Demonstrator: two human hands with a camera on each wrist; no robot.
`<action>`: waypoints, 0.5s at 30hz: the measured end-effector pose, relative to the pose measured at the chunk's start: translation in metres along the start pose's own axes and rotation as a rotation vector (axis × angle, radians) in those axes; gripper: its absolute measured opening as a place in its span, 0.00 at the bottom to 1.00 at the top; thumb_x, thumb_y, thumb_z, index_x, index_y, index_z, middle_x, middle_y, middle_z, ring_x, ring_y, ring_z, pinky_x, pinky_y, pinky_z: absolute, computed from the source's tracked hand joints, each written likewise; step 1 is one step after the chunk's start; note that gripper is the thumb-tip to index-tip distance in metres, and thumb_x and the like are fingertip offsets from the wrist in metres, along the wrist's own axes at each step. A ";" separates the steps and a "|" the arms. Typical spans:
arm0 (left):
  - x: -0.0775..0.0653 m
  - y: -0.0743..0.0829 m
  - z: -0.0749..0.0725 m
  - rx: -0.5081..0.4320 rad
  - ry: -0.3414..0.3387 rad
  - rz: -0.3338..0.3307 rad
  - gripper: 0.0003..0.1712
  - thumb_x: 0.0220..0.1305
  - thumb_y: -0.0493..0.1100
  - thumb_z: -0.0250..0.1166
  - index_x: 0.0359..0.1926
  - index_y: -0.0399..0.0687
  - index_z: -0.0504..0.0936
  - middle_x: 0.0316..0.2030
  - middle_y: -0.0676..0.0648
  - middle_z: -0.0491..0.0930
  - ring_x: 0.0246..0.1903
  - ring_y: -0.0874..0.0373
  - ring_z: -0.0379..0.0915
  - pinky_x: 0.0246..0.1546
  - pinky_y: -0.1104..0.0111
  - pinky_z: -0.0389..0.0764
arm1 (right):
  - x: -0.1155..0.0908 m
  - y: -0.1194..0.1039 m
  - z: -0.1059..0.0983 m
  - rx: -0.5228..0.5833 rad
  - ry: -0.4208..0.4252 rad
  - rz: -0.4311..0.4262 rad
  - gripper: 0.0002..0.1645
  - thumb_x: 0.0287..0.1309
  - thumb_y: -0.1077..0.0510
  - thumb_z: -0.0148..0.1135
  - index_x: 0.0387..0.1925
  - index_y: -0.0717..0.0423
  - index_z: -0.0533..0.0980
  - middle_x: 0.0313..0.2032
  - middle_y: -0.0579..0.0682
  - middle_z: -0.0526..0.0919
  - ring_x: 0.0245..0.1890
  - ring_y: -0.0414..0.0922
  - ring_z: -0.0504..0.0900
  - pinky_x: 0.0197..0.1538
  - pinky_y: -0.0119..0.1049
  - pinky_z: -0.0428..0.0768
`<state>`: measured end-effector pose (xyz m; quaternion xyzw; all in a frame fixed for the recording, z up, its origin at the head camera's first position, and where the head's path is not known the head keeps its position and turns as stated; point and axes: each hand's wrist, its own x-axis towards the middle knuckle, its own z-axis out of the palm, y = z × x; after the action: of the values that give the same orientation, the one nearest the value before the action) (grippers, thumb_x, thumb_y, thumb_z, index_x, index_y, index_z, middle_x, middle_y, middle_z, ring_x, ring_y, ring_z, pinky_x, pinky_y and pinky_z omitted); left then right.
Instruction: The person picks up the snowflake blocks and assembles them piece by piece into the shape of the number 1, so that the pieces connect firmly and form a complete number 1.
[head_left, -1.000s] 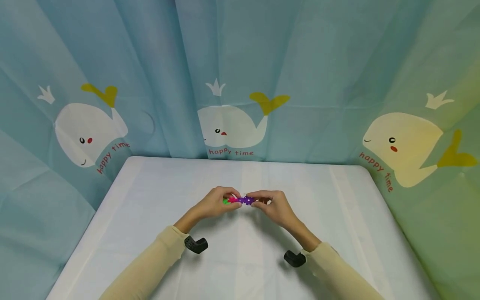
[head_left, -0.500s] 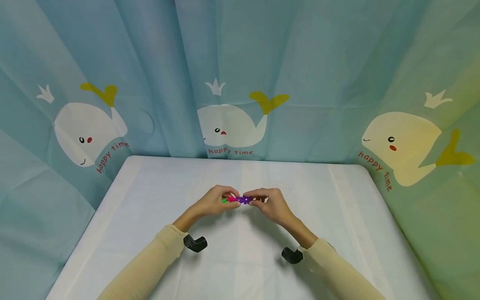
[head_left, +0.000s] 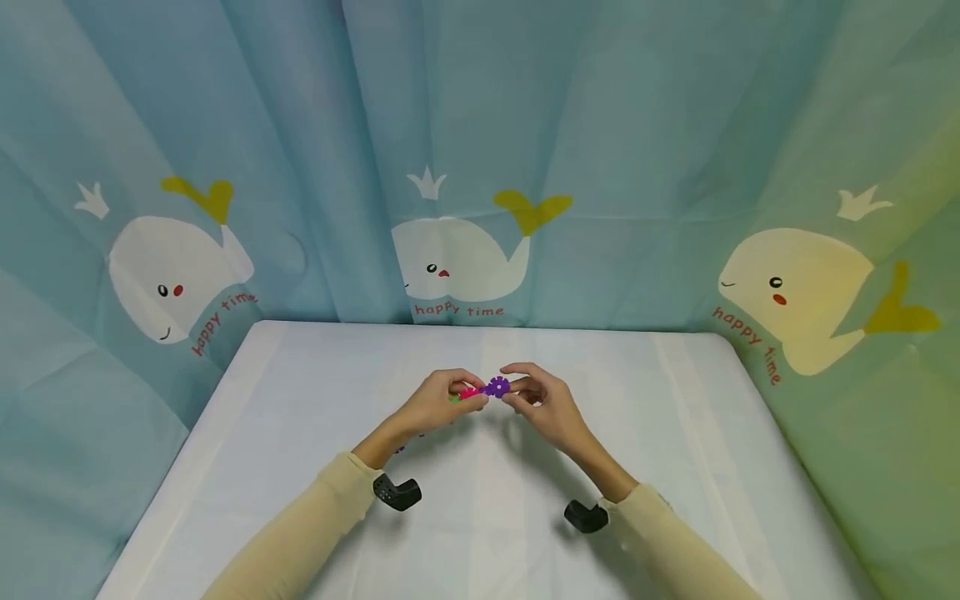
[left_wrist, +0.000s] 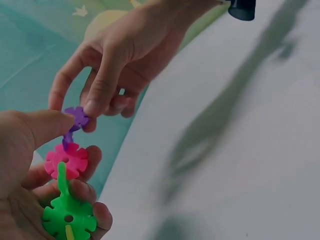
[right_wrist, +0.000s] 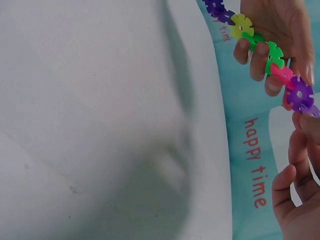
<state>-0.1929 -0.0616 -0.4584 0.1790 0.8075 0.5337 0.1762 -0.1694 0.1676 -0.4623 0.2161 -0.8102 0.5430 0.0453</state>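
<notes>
A chain of slotted plastic snowflake discs hangs between my hands above the table. My left hand (head_left: 435,404) grips it, with the pink disc (left_wrist: 66,161) and a green disc (left_wrist: 69,217) lying across its fingers. The left thumb reaches to a purple disc (head_left: 498,387) at the chain's right end. My right hand (head_left: 551,408) pinches the purple end from the other side, its index finger lifted in the head view. Beyond the left palm, the right wrist view shows a yellow disc (right_wrist: 242,26) and dark purple discs (right_wrist: 215,7) trailing off.
A white table (head_left: 645,433) spreads under both arms. Behind it hangs a blue-green curtain (head_left: 630,150) printed with whales. Each wrist carries a black camera, such as the one on the left sleeve (head_left: 397,493).
The purple disc has turned its flat face toward the head camera. The right index finger has lifted off the chain. A purple bit now shows below the left wrist.
</notes>
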 end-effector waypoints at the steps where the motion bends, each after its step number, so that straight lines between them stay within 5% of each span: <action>1: 0.000 0.000 0.001 -0.023 0.001 -0.012 0.18 0.70 0.49 0.68 0.54 0.43 0.82 0.40 0.40 0.88 0.25 0.58 0.71 0.27 0.68 0.72 | 0.000 0.007 0.001 0.026 0.013 -0.005 0.22 0.62 0.73 0.66 0.58 0.66 0.76 0.37 0.65 0.88 0.29 0.60 0.82 0.33 0.35 0.79; 8: 0.000 0.005 0.008 -0.148 0.037 -0.044 0.19 0.73 0.48 0.66 0.56 0.41 0.80 0.41 0.36 0.87 0.21 0.58 0.66 0.27 0.68 0.69 | -0.002 0.018 0.010 0.190 0.119 -0.025 0.20 0.63 0.70 0.67 0.56 0.65 0.76 0.39 0.68 0.87 0.25 0.46 0.81 0.31 0.31 0.79; 15: 0.002 0.002 0.013 -0.235 0.054 -0.084 0.21 0.73 0.50 0.65 0.58 0.40 0.78 0.44 0.33 0.86 0.25 0.57 0.71 0.29 0.67 0.74 | -0.004 0.017 0.025 0.215 0.235 0.011 0.20 0.63 0.64 0.71 0.56 0.58 0.79 0.42 0.63 0.87 0.33 0.42 0.84 0.38 0.30 0.82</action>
<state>-0.1881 -0.0493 -0.4612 0.1087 0.7506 0.6214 0.1965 -0.1690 0.1519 -0.4879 0.1502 -0.7378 0.6483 0.1134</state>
